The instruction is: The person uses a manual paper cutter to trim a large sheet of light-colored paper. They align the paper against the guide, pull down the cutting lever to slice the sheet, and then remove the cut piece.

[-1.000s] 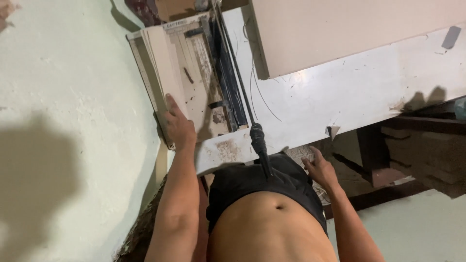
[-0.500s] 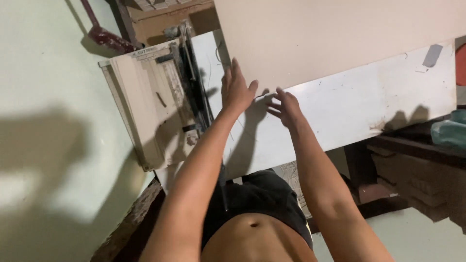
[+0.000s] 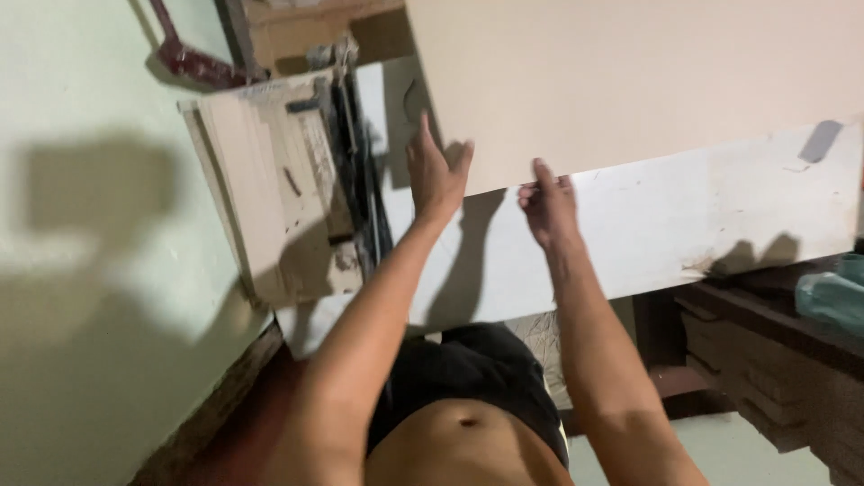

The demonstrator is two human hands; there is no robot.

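A large beige sheet of board (image 3: 630, 72) lies across the white worktable (image 3: 684, 225). My left hand (image 3: 434, 175) holds the sheet's near left corner, fingers spread under it. My right hand (image 3: 546, 205) pinches the sheet's near edge a little to the right. Left of my hands stands a worn cream paper cutter (image 3: 270, 189) with a black blade arm (image 3: 355, 153) along its right side.
A pale green wall (image 3: 90, 225) runs along the left. A red-handled tool (image 3: 193, 54) leans near the cutter's far end. Dark wooden shelving (image 3: 765, 360) sits under the table at right, with a teal plastic bag (image 3: 832, 292) on it.
My left hand left the cutter's base and my right rose from my hip; both went to the beige sheet and now grip its near edge, which has shifted toward me.
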